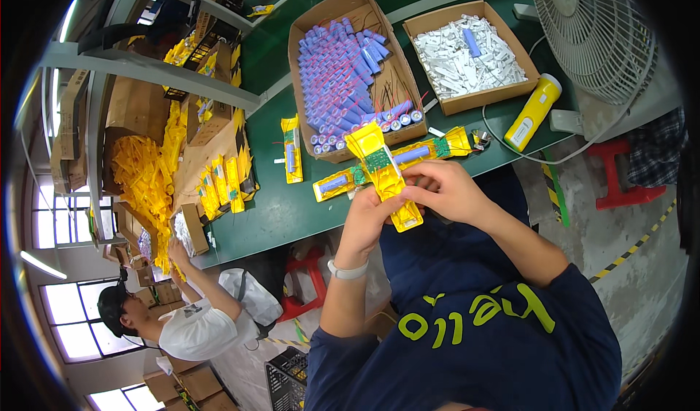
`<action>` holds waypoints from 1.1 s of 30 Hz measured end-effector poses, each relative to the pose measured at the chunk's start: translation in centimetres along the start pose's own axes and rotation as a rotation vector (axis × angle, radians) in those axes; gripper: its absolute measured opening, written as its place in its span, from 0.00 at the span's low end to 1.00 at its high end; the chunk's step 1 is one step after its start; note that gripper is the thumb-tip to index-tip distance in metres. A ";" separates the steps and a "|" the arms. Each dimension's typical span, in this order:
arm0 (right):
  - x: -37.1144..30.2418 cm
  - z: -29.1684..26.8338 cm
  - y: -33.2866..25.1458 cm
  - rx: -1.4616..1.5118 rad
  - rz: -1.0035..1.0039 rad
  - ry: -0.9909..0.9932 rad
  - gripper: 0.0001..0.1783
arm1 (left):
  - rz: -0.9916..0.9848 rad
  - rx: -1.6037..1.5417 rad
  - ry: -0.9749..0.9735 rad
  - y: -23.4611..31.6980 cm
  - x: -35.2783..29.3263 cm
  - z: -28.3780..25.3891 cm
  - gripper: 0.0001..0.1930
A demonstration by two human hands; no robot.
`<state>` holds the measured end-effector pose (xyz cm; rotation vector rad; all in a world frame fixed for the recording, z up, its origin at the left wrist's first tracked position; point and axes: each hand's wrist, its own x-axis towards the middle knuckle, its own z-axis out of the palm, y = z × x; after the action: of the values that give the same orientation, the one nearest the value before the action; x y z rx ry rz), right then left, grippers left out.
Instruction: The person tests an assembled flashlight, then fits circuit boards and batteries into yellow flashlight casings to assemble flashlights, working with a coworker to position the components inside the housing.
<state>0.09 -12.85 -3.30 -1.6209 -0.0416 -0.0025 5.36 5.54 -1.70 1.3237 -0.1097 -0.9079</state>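
Both my hands hold a yellow plastic housing [390, 184] with a green circuit board in its upper part. My left hand [370, 218] pinches its lower left side. On the other edge, the fingers of my right hand [445, 189] are curled in; the fingertips are partly hidden. Just beyond lie a yellow housing with a purple battery cell [334, 185], at left, and another yellow housing [456, 141] with a cell and green board, at right. Farther left on the table rests one more such housing [292, 149].
A cardboard box [399, 47] holds rows of purple cells with wires. Beside it stands a box [467, 105] of small white parts. A yellow cylinder [532, 112], a fan [594, 32] and a cable are at right. At left, a co-worker [200, 327] reaches among yellow housings.
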 end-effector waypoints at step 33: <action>15.2 -16.8 2.9 -1.152 0.279 0.213 0.08 | 0.368 -0.208 0.278 3.0 0.1 -4.4 0.10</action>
<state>15.77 -29.37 -4.94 -2.7530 0.4228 0.0197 9.36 8.87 -0.41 1.1730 -0.0391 -0.4080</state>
